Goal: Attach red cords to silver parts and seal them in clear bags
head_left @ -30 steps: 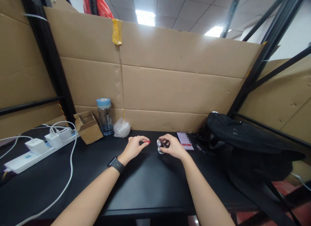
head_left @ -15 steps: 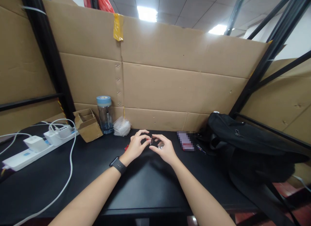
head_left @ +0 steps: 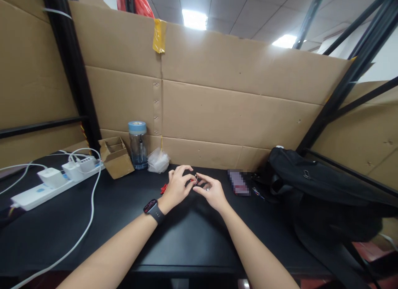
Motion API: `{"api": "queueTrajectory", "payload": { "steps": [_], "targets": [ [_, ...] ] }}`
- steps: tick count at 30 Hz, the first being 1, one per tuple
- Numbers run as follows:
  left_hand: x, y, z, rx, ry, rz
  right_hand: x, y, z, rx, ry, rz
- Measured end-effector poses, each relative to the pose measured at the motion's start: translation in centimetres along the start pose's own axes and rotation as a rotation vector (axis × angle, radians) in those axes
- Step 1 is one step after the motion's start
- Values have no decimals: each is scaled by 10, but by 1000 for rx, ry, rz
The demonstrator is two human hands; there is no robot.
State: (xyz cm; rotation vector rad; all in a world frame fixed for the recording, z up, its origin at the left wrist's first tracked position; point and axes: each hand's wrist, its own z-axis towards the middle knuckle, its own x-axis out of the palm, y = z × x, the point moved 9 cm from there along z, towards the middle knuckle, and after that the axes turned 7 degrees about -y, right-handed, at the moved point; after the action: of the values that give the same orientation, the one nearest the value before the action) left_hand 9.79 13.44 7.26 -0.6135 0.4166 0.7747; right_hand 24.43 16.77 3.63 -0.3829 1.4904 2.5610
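Both hands meet above the black table, fingertips almost touching. My left hand [head_left: 179, 186], with a dark watch on its wrist, is closed in a pinch on a small red piece [head_left: 193, 181]; its exact kind is too small to tell. My right hand [head_left: 213, 193] pinches a small thin object with a curved, shiny edge [head_left: 196, 179] between thumb and index finger. A silvery glint [head_left: 207, 188] shows under its curled fingers. Behind my left wrist, more red material [head_left: 163, 188] lies on the table, partly hidden by the hand.
At the left are a white power strip [head_left: 29, 200] with chargers and cables, an open cardboard box [head_left: 120, 162] and a blue-lidded bottle [head_left: 137, 146]. Clear plastic bags [head_left: 158, 161] lie beside it. To the right are a blurred purple packet [head_left: 239, 183] and a black bag [head_left: 323, 189].
The view has shifted slightly. The small object in my right hand has turned, from a dark flat face to a thin edge. Both hands stay close together.
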Motion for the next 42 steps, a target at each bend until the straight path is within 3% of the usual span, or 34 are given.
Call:
{"api": "queueTrajectory", "payload": {
  "steps": [3,9,15,20,27,32,42],
  "targets": [
    [1,-2,0,25,11,42,0,-3,2,23,41,-11],
    [3,-1,1,31,24,42,-8,4,3,-37,51,-149],
    [7,-2,0,54,71,-18,-3,17,0,-136,76,-175],
    [-2,7,5,-47,67,-51,1,19,-3,-219,114,-361],
    [22,0,-9,81,308,-84,-3,27,-5,-286,124,-383],
    [39,2,-17,72,401,-78,-8,34,-3,-305,107,-360],
    [24,22,-5,-72,199,6,-9,25,-2,-262,83,-403]
  ]
}}
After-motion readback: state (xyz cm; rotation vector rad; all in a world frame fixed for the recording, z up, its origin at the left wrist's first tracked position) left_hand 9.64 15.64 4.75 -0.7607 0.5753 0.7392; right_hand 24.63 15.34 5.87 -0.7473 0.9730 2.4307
